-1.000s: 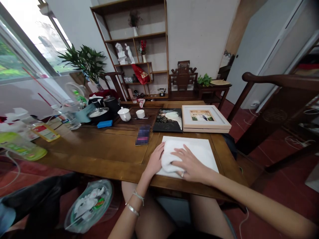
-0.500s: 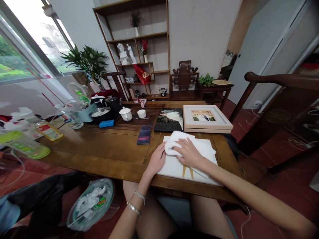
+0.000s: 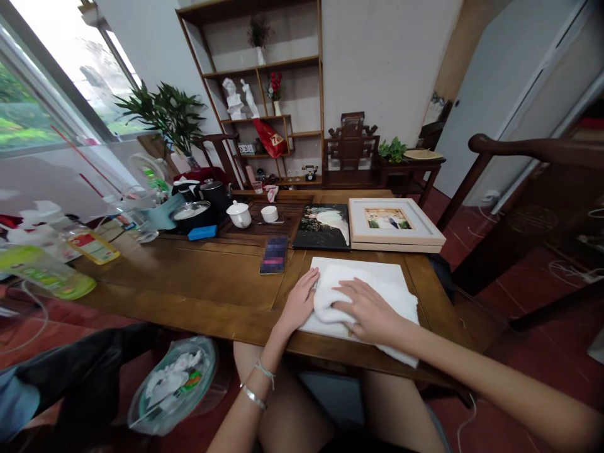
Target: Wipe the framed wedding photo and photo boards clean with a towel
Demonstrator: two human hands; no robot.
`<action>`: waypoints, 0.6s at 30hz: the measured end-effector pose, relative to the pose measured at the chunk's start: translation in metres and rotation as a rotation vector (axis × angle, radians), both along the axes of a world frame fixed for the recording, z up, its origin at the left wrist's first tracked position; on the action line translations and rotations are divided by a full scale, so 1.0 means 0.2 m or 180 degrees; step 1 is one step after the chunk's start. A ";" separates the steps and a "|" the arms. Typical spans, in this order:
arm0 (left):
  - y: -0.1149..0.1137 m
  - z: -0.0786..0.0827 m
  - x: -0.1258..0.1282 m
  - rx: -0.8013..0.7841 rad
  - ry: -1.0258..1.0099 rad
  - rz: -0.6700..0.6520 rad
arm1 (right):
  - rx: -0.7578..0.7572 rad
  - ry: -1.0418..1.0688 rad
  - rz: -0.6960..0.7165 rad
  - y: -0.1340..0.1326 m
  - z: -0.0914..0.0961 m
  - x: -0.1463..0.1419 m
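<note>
On the table lies a flat white board [image 3: 321, 328], close to the front edge. My right hand [image 3: 370, 309] presses a bunched white towel [image 3: 329, 294] down on it, fingers curled into the cloth. A loose end of the towel trails over the board's right side and past its near edge. My left hand [image 3: 299, 302] rests at the board's left edge with its fingers stretched out, beside the towel. A small bit of gold marking shows under the right hand; the towel and hand hide the rest.
Behind the board are a dark photo panel [image 3: 322, 228] and a pale wood picture frame [image 3: 396, 244]. A phone [image 3: 274, 255] lies to the left. Farther left are a white teapot [image 3: 239, 215], a blue sponge [image 3: 202, 233] and several bottles. A lined bin [image 3: 174, 387] stands below.
My right hand has drawn the towel nearer to me over the board, covering most of the gold markings. My left hand has stayed at the left edge.
</note>
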State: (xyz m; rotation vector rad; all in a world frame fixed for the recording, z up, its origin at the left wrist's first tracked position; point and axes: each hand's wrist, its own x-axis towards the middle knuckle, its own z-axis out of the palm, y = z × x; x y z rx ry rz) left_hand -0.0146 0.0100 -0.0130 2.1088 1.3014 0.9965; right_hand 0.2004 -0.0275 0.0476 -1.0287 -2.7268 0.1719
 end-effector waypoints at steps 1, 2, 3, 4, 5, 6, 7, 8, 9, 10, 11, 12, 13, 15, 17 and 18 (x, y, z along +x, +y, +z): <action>0.00 0.00 0.00 -0.0009 0.0020 0.0013 | 0.0050 -0.0005 -0.0107 0.05 0.00 0.00; -0.01 0.01 0.00 -0.0018 0.0031 0.0024 | 0.0096 -0.0005 -0.0195 0.09 0.00 0.00; -0.01 0.01 0.01 -0.0023 0.0031 0.0025 | 0.0136 -0.0001 -0.0265 0.12 0.00 -0.01; -0.01 0.02 0.01 -0.0027 0.0020 0.0012 | 0.0162 0.0000 -0.0309 0.13 0.00 -0.01; -0.01 0.02 0.01 -0.0033 -0.0002 -0.0014 | 0.0174 0.0004 -0.0323 0.12 0.00 -0.02; -0.01 0.03 0.01 -0.0042 -0.0034 -0.0041 | 0.0166 0.0008 -0.0296 0.10 -0.01 -0.03; -0.02 0.03 0.01 -0.0049 -0.0073 -0.0065 | 0.0136 0.0010 -0.0229 0.06 -0.01 -0.03; -0.02 0.03 0.01 -0.0045 -0.0113 -0.0095 | 0.0089 0.0013 -0.0135 0.02 -0.01 -0.04; -0.02 0.04 0.00 -0.0030 -0.0148 -0.0130 | 0.0030 0.0015 -0.0019 -0.04 -0.01 -0.04; -0.02 0.04 0.00 -0.0008 -0.0174 -0.0156 | -0.0030 0.0027 0.0107 -0.09 -0.02 -0.04; -0.02 0.04 0.00 0.0017 -0.0184 -0.0174 | -0.0079 0.0052 0.0218 -0.14 -0.02 -0.03; -0.02 0.04 0.00 0.0036 -0.0178 -0.0185 | -0.0116 0.0093 0.0303 -0.17 -0.02 -0.03; -0.02 0.04 0.00 0.0043 -0.0159 -0.0188 | -0.0146 0.0146 0.0357 -0.20 -0.02 -0.03; -0.02 0.04 0.00 0.0027 -0.0104 -0.0178 | -0.0198 0.0262 0.0365 -0.19 -0.02 -0.01; -0.02 0.04 0.01 0.0028 -0.0064 -0.0153 | -0.0186 0.0363 0.0201 -0.12 -0.03 0.00; -0.02 0.05 0.01 0.0036 -0.0055 -0.0137 | -0.0167 0.0407 0.0067 -0.07 -0.03 0.01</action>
